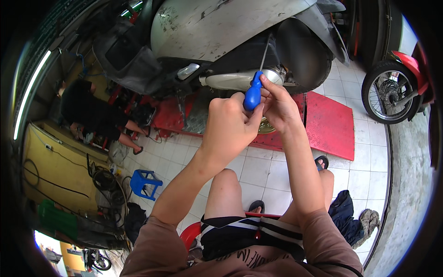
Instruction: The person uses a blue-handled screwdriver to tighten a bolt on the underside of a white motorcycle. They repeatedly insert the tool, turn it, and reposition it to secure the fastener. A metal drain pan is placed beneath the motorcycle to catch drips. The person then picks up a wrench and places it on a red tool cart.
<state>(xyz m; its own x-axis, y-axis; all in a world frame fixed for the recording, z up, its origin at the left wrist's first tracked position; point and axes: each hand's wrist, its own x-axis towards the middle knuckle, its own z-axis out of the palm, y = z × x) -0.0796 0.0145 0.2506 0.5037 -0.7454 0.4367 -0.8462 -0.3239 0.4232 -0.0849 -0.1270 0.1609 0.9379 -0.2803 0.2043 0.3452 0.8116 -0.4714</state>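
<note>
Tiled floor (253,179), left hand (229,124) and right hand (282,108) pinching blue screwdriver (253,97), rear wheel (305,55) blurred

A blue plastic stool (137,183) stands on the white tiled floor (258,180). At right, a red motorcycle (410,69) shows a spoked wheel (390,94); dark cloth (344,214) lies beside a grey-brown cloth (369,225). At left, a person in black (92,111) stoops near a lit tube light (31,94).

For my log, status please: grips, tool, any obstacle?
Left grip, right grip on blue screwdriver handle. Shaft pointing away from body, scooter beyond. Nothing seen blocking it.
</note>
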